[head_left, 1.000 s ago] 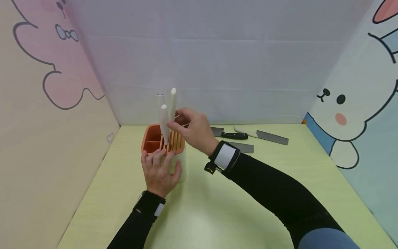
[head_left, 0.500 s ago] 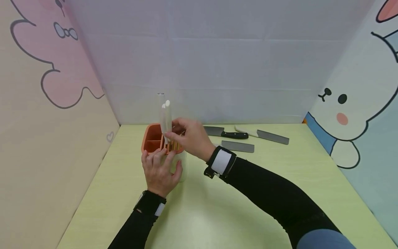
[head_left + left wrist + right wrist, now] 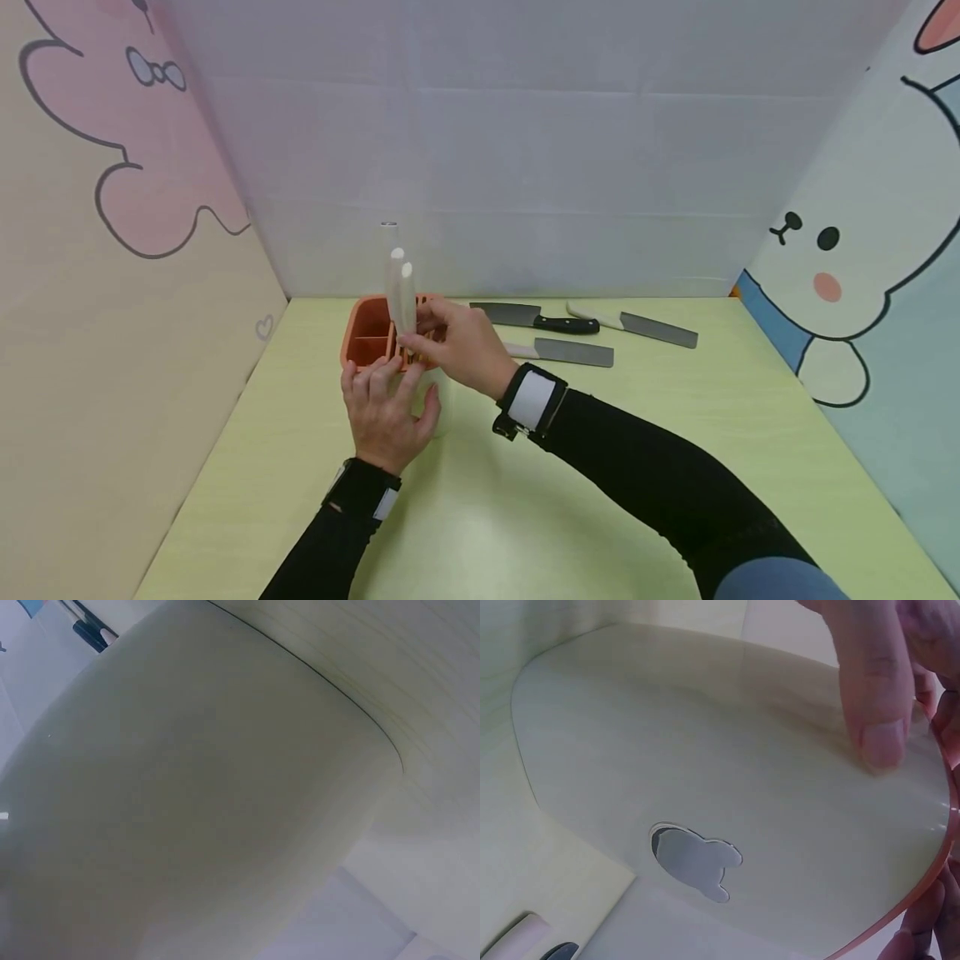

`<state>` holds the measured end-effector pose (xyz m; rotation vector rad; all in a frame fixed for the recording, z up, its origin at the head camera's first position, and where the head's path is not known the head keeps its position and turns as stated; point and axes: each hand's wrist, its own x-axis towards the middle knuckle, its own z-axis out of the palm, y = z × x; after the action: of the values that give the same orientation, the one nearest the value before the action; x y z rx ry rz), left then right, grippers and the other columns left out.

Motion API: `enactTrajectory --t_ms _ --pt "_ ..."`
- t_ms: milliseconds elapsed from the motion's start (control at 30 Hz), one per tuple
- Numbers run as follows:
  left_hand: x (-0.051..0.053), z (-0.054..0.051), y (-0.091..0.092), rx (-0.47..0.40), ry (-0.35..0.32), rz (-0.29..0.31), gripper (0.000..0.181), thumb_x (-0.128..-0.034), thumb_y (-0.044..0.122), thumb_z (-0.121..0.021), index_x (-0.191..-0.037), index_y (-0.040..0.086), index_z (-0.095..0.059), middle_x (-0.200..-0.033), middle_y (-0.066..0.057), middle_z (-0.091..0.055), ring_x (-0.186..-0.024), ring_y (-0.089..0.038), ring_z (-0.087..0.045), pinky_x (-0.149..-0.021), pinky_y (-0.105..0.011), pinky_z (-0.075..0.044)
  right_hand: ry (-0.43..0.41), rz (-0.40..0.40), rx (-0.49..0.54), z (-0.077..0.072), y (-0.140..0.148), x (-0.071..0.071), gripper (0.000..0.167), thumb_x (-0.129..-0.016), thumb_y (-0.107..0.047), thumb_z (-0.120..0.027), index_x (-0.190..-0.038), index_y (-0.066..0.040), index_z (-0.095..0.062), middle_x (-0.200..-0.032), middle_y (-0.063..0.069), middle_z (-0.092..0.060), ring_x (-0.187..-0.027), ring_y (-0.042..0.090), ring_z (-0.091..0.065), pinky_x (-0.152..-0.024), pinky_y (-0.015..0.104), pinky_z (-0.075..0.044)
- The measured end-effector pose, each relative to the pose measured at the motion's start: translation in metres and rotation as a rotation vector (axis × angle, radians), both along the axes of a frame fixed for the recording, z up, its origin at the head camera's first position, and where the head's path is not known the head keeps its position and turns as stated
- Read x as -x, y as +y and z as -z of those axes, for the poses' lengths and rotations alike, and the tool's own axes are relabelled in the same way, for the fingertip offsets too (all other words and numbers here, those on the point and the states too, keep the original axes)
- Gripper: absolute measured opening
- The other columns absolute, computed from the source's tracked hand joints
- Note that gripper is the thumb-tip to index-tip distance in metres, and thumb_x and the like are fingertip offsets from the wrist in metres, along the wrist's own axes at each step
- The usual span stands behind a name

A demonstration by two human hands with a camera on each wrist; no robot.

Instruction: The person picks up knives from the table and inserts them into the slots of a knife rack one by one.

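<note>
In the head view, my right hand [image 3: 468, 346] pinches a white-handled knife [image 3: 407, 296] low on its upright handle. Its blade is hidden inside the slotted part of a cream knife holder [image 3: 369, 310] with an orange top. Another white handle [image 3: 394, 275] stands just behind it, and a paler handle with a metallic end [image 3: 388, 233] rises farther back. My left hand [image 3: 390, 417] grips the holder's front, fingertips on the rim and thumb on the side. In the right wrist view a thumb [image 3: 877, 712] presses the holder's wall [image 3: 630, 750]; the holder's body [image 3: 202, 787] fills the left wrist view.
Right of the holder lie a black-handled knife [image 3: 566, 325], a white-handled knife [image 3: 656, 330] and another broad-bladed knife [image 3: 573, 352] on the pale table [image 3: 562, 475]. Walls with cartoon animals flank the table, and a plain pale wall [image 3: 525, 167] stands behind.
My right hand has moved down and slightly left, lowering the knife into the holder; its handle now stands lower beside the other white handle. My left hand has stayed in place.
</note>
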<state>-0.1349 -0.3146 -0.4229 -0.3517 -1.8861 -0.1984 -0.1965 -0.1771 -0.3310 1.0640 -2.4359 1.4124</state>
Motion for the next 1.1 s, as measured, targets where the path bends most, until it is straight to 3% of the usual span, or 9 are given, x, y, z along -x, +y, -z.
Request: enactTrajectory --t_ms 233,367,533,733,900,1100 --pt "-0.001 -0.001 0.001 0.002 0.001 0.009 0.035 -0.0776 0.027 -0.066 -0.109 0.012 -0.067 -0.107 -0.017 -0.057 -0.099 -0.035 -0.05 -0.092 -0.062 -0.035 0.007 0.013 -0.028 0.005 0.001 0.0 0.029 -0.087 -0.031 -0.071 -0.107 -0.011 -0.066 -0.095 -0.002 -0.071 -0.078 0.005 -0.064 -0.065 0.02 -0.051" --pt "-0.001 -0.001 0.001 0.01 -0.004 0.005 0.034 -0.0785 0.028 -0.065 -0.109 0.012 -0.067 -0.109 -0.017 -0.057 -0.1 -0.034 -0.05 -0.093 -0.062 -0.035 0.033 0.006 -0.046 0.008 0.001 0.001 0.029 -0.086 -0.03 -0.072 -0.108 -0.012 -0.066 -0.098 -0.003 -0.071 -0.085 0.005 -0.065 -0.072 0.021 -0.052" --pt "-0.001 0.0 0.0 0.017 -0.009 -0.006 0.034 -0.079 0.028 -0.065 -0.109 0.012 -0.066 -0.109 -0.017 -0.056 -0.101 -0.034 -0.049 -0.093 -0.062 -0.035 0.057 -0.005 -0.053 0.011 0.004 -0.001 0.028 -0.088 -0.026 -0.07 -0.111 -0.012 -0.066 -0.103 -0.004 -0.07 -0.094 0.009 -0.06 -0.082 0.029 -0.049" --pt "-0.001 0.0 0.0 0.013 0.0 0.0 0.035 -0.078 0.027 -0.065 -0.11 0.013 -0.066 -0.107 -0.017 -0.056 -0.1 -0.034 -0.049 -0.092 -0.061 -0.034 0.11 -0.055 -0.028 0.018 0.011 -0.002 0.027 -0.092 -0.022 -0.065 -0.117 -0.012 -0.064 -0.11 -0.003 -0.068 -0.099 0.009 -0.056 -0.083 0.036 -0.046" --pt "-0.001 0.002 0.001 0.007 -0.005 0.002 0.035 -0.0777 0.027 -0.065 -0.11 0.014 -0.067 -0.107 -0.017 -0.056 -0.1 -0.034 -0.049 -0.093 -0.061 -0.034 0.076 -0.055 -0.004 0.023 0.024 -0.005 0.033 -0.093 -0.018 -0.062 -0.125 -0.011 -0.057 -0.119 -0.002 -0.065 -0.108 0.008 -0.058 -0.085 0.035 -0.047" --pt "-0.002 0.002 0.0 0.012 -0.008 -0.006 0.037 -0.077 0.027 -0.066 -0.111 0.013 -0.066 -0.109 -0.017 -0.056 -0.101 -0.034 -0.049 -0.093 -0.061 -0.034 0.033 0.023 0.002 0.032 0.048 0.001 0.037 -0.095 -0.019 -0.06 -0.129 -0.011 -0.052 -0.12 0.001 -0.063 -0.11 0.013 -0.057 -0.087 0.037 -0.047"
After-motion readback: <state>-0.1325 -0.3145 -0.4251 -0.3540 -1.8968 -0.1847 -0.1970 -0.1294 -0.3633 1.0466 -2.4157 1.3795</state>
